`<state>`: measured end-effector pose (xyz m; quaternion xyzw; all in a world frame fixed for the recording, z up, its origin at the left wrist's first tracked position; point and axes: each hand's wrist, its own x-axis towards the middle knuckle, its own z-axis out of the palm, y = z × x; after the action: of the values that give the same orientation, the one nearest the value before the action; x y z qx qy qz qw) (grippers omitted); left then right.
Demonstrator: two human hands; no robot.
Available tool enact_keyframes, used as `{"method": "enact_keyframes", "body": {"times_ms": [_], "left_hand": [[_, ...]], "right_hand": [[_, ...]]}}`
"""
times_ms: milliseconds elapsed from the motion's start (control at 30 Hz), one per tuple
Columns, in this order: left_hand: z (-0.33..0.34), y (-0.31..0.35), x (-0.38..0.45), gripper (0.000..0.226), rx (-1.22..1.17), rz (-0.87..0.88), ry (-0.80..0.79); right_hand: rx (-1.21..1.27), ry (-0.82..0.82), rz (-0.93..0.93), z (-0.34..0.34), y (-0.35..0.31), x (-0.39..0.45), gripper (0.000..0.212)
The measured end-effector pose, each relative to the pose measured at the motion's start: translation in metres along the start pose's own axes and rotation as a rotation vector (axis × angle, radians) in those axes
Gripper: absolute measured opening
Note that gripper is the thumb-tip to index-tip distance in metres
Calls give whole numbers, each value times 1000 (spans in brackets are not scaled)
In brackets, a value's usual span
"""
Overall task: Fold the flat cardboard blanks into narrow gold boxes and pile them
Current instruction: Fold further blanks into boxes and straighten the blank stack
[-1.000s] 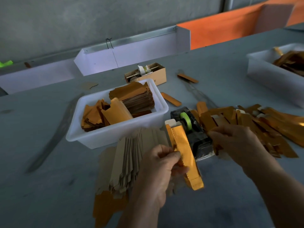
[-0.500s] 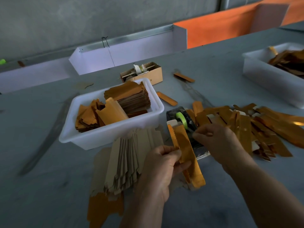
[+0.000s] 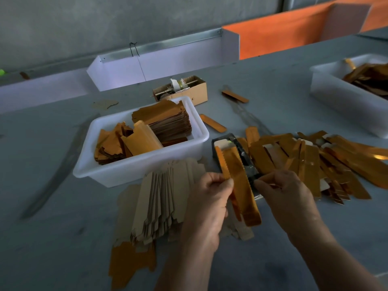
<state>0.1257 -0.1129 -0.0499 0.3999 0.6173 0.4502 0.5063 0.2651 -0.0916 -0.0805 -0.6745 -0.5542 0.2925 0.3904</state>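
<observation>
My left hand (image 3: 207,204) grips a narrow folded gold box (image 3: 241,185) by its saw-toothed left edge and holds it upright over the table. The thumb and forefinger of my right hand (image 3: 287,196) pinch together at the front end of the black tape dispenser (image 3: 248,164), right against the box's right edge. What they pinch looks like a thin piece of tape, hard to make out. A fan of flat brown blanks (image 3: 161,198) lies under my left hand. Folded gold boxes (image 3: 304,160) lie piled to the right.
A white tub (image 3: 136,166) of stacked gold blanks stands behind the fan. A second white tub (image 3: 344,97) sits at the far right, and a small cardboard box (image 3: 189,91) at the back. Loose gold strips (image 3: 213,122) lie between them.
My right hand has come left from the pile side to the dispenser's front, beside the held box. My left hand keeps its grip on the box and has barely shifted.
</observation>
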Motion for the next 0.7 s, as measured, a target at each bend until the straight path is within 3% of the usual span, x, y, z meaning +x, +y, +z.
{"method": "enact_keyframes", "body": {"times_ms": [333, 567, 700], "left_hand": [[25, 0, 12, 7, -9, 36, -65], [27, 2, 14, 9, 8, 28, -46], [23, 10, 16, 9, -57, -56, -84]], "right_hand": [[48, 43, 15, 6, 8, -3, 3], [-204, 87, -163, 3, 5, -1, 7], [-96, 129, -182, -13, 6, -7, 15]]}}
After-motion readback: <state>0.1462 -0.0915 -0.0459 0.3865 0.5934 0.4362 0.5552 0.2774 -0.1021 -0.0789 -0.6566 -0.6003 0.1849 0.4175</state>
